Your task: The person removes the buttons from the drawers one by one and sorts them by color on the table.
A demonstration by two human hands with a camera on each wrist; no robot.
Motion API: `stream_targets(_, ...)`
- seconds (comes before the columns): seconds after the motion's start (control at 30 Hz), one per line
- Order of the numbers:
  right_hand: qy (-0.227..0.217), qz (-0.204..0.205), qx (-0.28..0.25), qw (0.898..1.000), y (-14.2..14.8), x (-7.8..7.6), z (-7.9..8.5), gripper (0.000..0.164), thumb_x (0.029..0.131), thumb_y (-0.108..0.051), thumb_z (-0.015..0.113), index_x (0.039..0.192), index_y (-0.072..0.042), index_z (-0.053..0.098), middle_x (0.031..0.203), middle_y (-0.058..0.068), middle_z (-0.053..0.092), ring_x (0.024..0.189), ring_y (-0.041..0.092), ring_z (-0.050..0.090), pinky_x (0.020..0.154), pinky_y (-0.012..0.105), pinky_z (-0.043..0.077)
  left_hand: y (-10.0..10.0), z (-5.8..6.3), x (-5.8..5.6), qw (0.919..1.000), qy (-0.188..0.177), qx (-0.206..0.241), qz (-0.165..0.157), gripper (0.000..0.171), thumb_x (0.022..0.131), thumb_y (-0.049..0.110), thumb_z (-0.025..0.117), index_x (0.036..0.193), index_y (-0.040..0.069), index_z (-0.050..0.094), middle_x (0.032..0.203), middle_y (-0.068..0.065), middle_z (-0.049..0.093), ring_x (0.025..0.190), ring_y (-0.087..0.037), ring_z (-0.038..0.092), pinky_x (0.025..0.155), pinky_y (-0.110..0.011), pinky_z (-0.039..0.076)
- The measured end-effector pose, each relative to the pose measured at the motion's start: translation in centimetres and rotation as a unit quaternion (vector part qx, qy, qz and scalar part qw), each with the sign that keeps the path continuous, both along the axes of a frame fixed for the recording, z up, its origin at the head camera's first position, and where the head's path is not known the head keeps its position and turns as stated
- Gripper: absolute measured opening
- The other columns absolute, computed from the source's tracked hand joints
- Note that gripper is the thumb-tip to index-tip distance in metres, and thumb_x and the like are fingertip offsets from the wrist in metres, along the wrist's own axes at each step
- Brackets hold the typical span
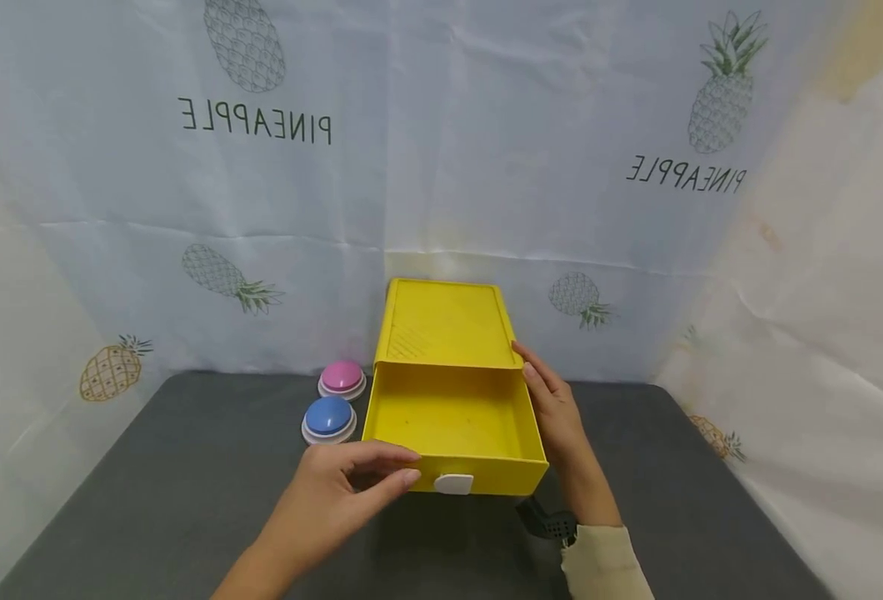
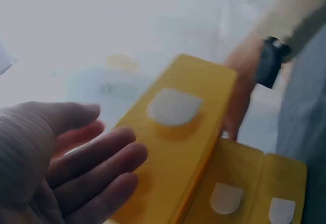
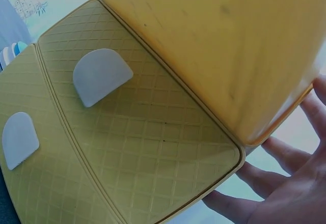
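A yellow drawer cabinet (image 1: 449, 325) stands on the dark table, its top drawer (image 1: 501, 477) pulled far out and bare inside. A white tab handle (image 1: 452, 484) is fixed to the drawer's front. My left hand (image 1: 329, 500) is at the front left corner of this drawer, thumb and fingers apart and nothing between them; the left wrist view shows the fingers loosely bent, just off the front. Along the cabinet's right side lies my right hand (image 1: 559, 421), fingers extended against the wall. Two lower drawers (image 3: 137, 132) with white tabs are closed in the right wrist view.
Left of the cabinet sit a pink push button (image 1: 342, 377) and a blue push button (image 1: 329, 416), each on a white base. A pineapple-print curtain (image 1: 441, 167) hangs behind the table (image 1: 187, 500). A black strap (image 1: 550, 523) is on the right wrist.
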State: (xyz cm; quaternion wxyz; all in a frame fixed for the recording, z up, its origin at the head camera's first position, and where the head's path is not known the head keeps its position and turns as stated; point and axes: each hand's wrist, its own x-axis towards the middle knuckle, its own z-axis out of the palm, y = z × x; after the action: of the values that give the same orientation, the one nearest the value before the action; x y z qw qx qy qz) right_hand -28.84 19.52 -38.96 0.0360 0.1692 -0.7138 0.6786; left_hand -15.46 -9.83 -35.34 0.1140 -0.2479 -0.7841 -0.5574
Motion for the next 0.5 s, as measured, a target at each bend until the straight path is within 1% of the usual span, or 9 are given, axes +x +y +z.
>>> stream_targets(0.13,-0.004,0.001,-0.002,1.000,0.0,0.0,0.0,0.052,0.109,-0.042,0.040,0.158,-0.025,0.035,0.165,0.003,0.033,0.118,0.007,0.064,0.090,0.025,0.058,1.1,-0.4,0.1,0.9999,-0.005,-0.009,0.000,0.024,0.092,0.032,0.074,0.110,0.016,0.078,0.096,0.002,0.079,0.082,-0.001,0.072,0.075,-0.020,0.060)
stream_targets(0.23,-0.010,-0.005,-0.008,1.000,-0.1,0.1,0.1,0.052,0.108,-0.043,0.040,0.158,-0.026,0.037,0.164,0.002,0.035,0.118,0.006,0.064,0.090,0.025,0.058,1.5,-0.5,-0.1,0.9996,-0.020,-0.011,-0.017,0.025,0.092,0.033,0.074,0.110,0.017,0.078,0.099,0.002,0.079,0.084,-0.001,0.072,0.076,-0.019,0.060)
stream_targets(0.37,-0.016,-0.011,-0.010,1.000,-0.1,0.1,0.1,0.052,0.109,-0.043,0.040,0.157,-0.025,0.037,0.163,0.003,0.036,0.118,0.006,0.063,0.090,0.025,0.058,1.8,-0.5,-0.2,0.9989,-0.032,-0.013,-0.032,0.025,0.090,0.032,0.076,0.109,0.016,0.079,0.103,-0.001,0.079,0.086,-0.001,0.073,0.077,-0.018,0.059)
stream_targets(0.43,-0.017,-0.012,-0.009,1.000,-0.1,0.0,0.2,0.052,0.109,-0.042,0.040,0.157,-0.024,0.037,0.163,0.003,0.036,0.118,0.006,0.063,0.090,0.025,0.058,1.9,-0.5,-0.2,0.9984,-0.046,-0.010,-0.032,0.025,0.089,0.030,0.077,0.109,0.016,0.079,0.104,-0.001,0.079,0.086,-0.002,0.074,0.076,-0.017,0.059)
stream_targets(0.5,-0.018,-0.013,-0.009,1.000,-0.1,0.0,0.2,0.052,0.108,-0.043,0.041,0.157,-0.025,0.038,0.163,0.003,0.037,0.118,0.007,0.064,0.090,0.025,0.058,2.0,-0.5,-0.1,0.9979,-0.060,-0.011,-0.025,0.025,0.089,0.030,0.077,0.109,0.016,0.080,0.104,-0.001,0.080,0.086,-0.002,0.074,0.075,-0.016,0.059)
